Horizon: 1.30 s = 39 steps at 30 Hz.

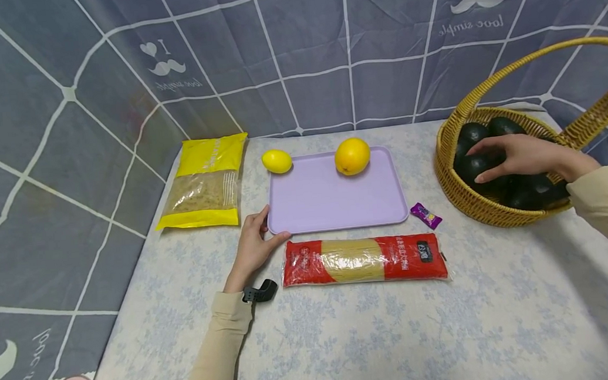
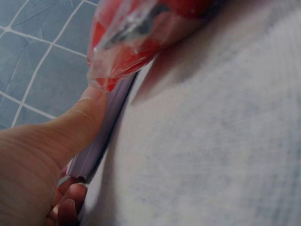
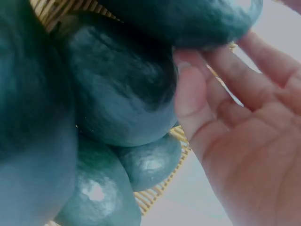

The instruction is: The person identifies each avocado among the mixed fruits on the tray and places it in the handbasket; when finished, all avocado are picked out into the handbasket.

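Observation:
My left hand [image 1: 253, 244] holds the near left corner of a lilac tray [image 1: 336, 202], thumb along its front edge and fingers by its side. In the left wrist view the thumb touches the wrapper end of a red bag of dry noodles [image 2: 124, 52]. My right hand [image 1: 524, 154] reaches into a wicker basket [image 1: 455, 200] of dark green avocados. Its thumb and extended fingers spread over one avocado [image 1: 469, 169]. In the right wrist view the fingertips touch the avocados, and the palm [image 3: 263, 160] shows bare.
On the tray's far side sits an orange [image 1: 352, 156], with a lemon [image 1: 277, 161] at its far left corner. A purple-wrapped candy [image 1: 426, 215] lies between tray and basket. A yellow bag [image 1: 205, 182] lies at the left. The basket's tall handle [image 1: 533, 56] arches above it.

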{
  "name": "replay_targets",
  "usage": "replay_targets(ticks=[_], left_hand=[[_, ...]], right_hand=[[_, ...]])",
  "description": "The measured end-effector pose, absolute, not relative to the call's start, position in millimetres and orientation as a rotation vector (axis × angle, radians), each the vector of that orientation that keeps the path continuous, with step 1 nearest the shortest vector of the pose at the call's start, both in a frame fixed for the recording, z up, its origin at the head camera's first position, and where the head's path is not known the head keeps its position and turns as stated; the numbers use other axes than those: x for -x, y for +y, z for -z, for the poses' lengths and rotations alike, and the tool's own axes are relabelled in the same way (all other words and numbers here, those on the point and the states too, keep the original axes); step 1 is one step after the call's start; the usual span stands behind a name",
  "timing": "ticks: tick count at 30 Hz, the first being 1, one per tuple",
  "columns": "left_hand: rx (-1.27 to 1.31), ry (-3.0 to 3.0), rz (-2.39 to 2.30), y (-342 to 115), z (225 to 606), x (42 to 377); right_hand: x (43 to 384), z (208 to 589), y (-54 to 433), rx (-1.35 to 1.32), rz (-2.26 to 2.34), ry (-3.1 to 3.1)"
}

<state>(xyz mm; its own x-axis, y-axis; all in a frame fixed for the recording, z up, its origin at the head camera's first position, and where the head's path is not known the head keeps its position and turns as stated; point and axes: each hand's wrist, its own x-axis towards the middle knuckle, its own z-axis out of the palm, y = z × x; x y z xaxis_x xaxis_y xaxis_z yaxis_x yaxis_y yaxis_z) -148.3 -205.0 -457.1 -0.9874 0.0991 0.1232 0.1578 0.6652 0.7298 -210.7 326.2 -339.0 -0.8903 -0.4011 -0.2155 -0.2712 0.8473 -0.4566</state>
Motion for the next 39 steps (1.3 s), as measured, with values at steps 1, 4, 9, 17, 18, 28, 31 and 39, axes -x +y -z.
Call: replay_targets(ticks=[1, 4, 9, 17, 18, 28, 31, 39], left_hand=[[0.216, -2.801, 1.239, -205.0, 457.0, 148.3], [0.21, -2.803, 1.244, -204.8, 456.6, 148.3], [0.204, -2.805, 1.24, -205.0, 456.6, 148.5], [0.215, -2.795, 1.255, -204.8, 457.3, 148.9], [0.216, -2.795, 1.257, -205.0, 457.5, 148.9], [0.203, -2.794, 1.254, -206.0, 457.6, 148.9], [0.201, -2.799, 1.254, -206.0, 457.3, 148.7], [0.21, -2.796, 1.264, -206.5, 458.9, 149.1]], right_hand=[[211.6, 339.0, 325.3, 0.526, 0.597, 2.711], [213.7, 339.5, 323.4, 0.555, 0.582, 2.679], [214.9, 339.4, 322.9, 0.548, 0.555, 2.684], [215.2, 341.3, 328.5, 0.536, 0.481, 2.759], [215.0, 341.9, 329.3, 0.532, 0.484, 2.759], [214.7, 343.3, 331.1, 0.529, 0.529, 2.769], [214.6, 343.0, 331.4, 0.522, 0.524, 2.766], [211.7, 342.3, 334.0, 0.508, 0.529, 2.766]])
